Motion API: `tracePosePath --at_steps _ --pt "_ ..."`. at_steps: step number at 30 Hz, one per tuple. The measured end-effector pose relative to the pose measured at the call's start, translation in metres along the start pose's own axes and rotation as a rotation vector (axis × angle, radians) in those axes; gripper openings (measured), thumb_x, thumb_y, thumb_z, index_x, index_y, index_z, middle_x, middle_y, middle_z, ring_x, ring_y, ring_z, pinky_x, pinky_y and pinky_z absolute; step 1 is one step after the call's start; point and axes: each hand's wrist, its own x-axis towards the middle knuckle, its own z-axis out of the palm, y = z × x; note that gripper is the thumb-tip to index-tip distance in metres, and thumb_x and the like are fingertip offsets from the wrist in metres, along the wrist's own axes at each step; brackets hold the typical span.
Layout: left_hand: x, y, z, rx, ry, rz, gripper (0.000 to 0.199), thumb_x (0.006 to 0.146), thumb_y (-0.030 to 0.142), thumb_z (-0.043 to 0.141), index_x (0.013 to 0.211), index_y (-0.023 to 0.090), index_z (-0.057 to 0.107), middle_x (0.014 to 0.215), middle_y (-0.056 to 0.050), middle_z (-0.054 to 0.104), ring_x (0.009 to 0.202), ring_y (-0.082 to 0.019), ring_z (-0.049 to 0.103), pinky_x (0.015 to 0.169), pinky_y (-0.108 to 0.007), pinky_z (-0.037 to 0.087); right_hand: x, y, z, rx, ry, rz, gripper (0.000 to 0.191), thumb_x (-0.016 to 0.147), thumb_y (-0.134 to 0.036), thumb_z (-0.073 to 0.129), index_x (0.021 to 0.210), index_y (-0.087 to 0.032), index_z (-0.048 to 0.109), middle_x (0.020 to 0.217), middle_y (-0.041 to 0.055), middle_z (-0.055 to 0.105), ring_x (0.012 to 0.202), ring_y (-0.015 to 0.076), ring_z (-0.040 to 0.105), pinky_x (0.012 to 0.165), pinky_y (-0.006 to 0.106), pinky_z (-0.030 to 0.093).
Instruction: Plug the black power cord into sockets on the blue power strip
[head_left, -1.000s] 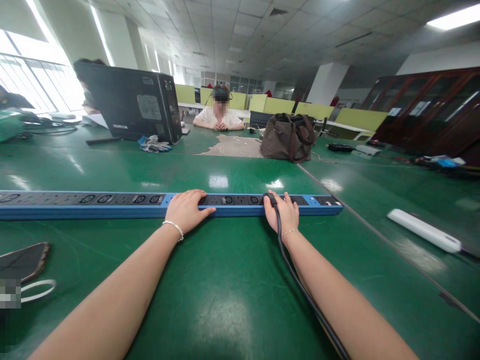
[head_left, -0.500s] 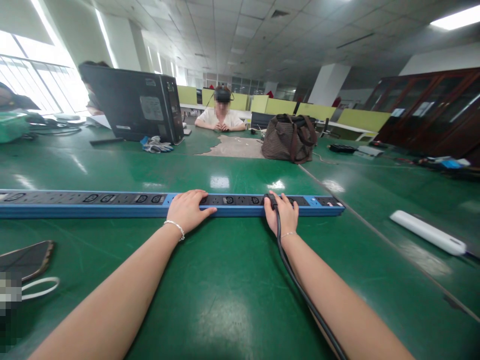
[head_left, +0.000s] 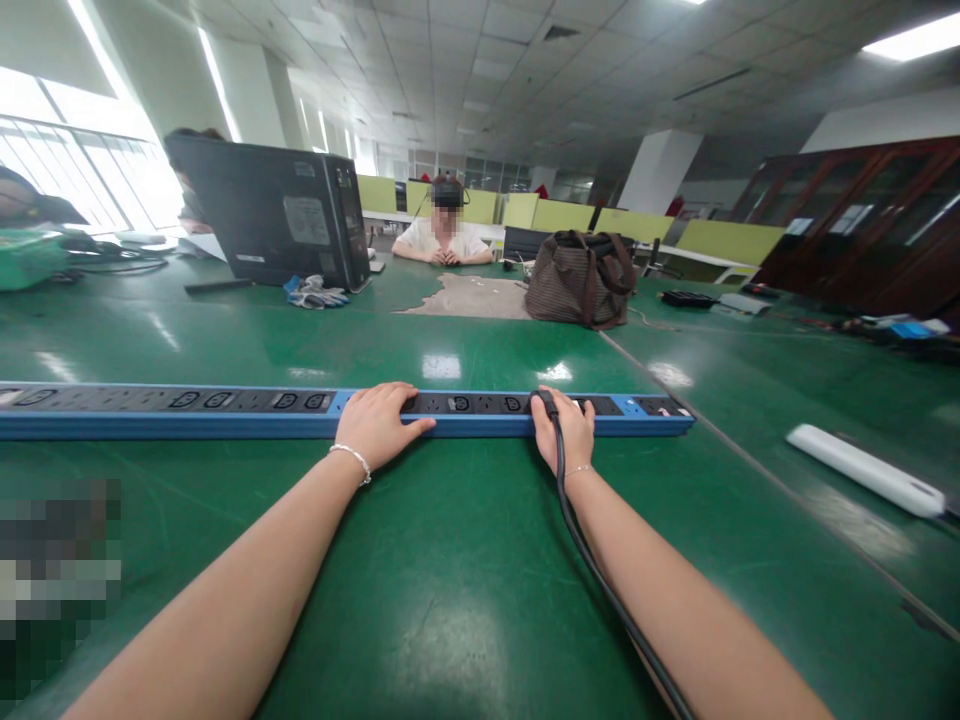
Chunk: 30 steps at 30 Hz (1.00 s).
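Observation:
A long blue power strip (head_left: 187,424) with black sockets lies crosswise on the green table. My left hand (head_left: 375,424) grips it near the middle, fingers over the top and thumb along the front side. Farther right, my right hand (head_left: 565,432) is closed around a black power plug (head_left: 545,402) at the strip's socket face. How deep the plug sits in a socket is hidden by the hand. From the plug a black cord (head_left: 581,545) runs down over my right forearm to the bottom edge.
A black computer case (head_left: 277,210) stands at the back left, with gloves (head_left: 315,292) beside it. A brown bag (head_left: 574,280) is at the back, and a person (head_left: 442,240) sits beyond the table. On the right lies a white bar-shaped object (head_left: 862,468).
The fingers of my right hand have drawn in slightly around the plug. My left hand stays in place on the power strip. The view has shifted a little.

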Motion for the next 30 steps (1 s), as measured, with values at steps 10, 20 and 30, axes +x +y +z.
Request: tracePosePath --at_steps 10,20,30 --pt "0.0 0.001 -0.001 0.001 -0.015 -0.011 0.052 0.078 0.059 0.049 0.114 0.023 0.058 0.122 -0.006 0.062 0.113 -0.025 0.054 0.098 -0.04 0.036 0.008 -0.006 -0.01 0.221 0.042 0.175 0.045 0.089 -0.046 0.033 0.11 -0.019 0.062 0.11 0.0088 0.067 0.104 0.0216 0.058 0.105 0.047 0.024" --pt "0.0 0.002 -0.002 0.001 -0.018 -0.01 0.051 0.078 0.059 0.049 0.113 0.022 0.058 0.122 -0.006 0.061 0.113 -0.024 0.053 0.099 -0.039 0.036 -0.004 -0.053 -0.018 0.374 -0.118 0.095 0.039 0.087 -0.042 0.037 0.102 -0.021 0.066 0.106 0.0051 0.068 0.107 0.0211 0.056 0.103 0.04 0.031" --pt "0.0 0.001 0.001 -0.025 0.012 -0.009 0.049 0.076 0.056 0.054 0.11 0.022 0.059 0.119 -0.006 0.063 0.112 -0.024 0.054 0.098 -0.039 0.036 -0.007 -0.107 0.006 0.354 -0.219 0.112 0.035 0.09 -0.04 0.038 0.104 -0.021 0.065 0.107 0.005 0.068 0.105 0.0192 0.058 0.105 0.04 0.026"
